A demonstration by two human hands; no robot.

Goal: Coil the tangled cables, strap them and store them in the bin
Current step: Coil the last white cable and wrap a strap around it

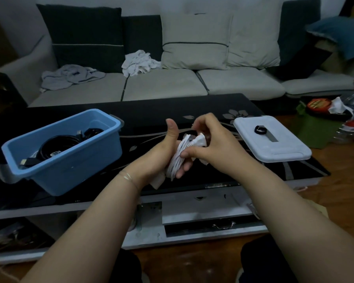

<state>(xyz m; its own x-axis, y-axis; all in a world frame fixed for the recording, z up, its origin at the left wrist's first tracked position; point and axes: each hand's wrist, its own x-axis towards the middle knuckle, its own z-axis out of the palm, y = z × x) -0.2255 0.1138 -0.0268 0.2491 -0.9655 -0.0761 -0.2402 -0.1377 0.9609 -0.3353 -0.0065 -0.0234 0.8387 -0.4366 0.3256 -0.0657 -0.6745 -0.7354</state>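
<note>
I hold a small white cable coil [179, 158] upright in my left hand [161, 154], its loops bunched across my palm, above the near part of the table. My right hand [211, 144] pinches the coil's top, where a white strap-like piece sticks out. To my left stands an open blue bin [70, 168], tilted slightly, with black coiled cables [57, 147] lying inside. To my right lies its white lid [274, 146], flat, with a small black strap [260, 130] resting on it.
</note>
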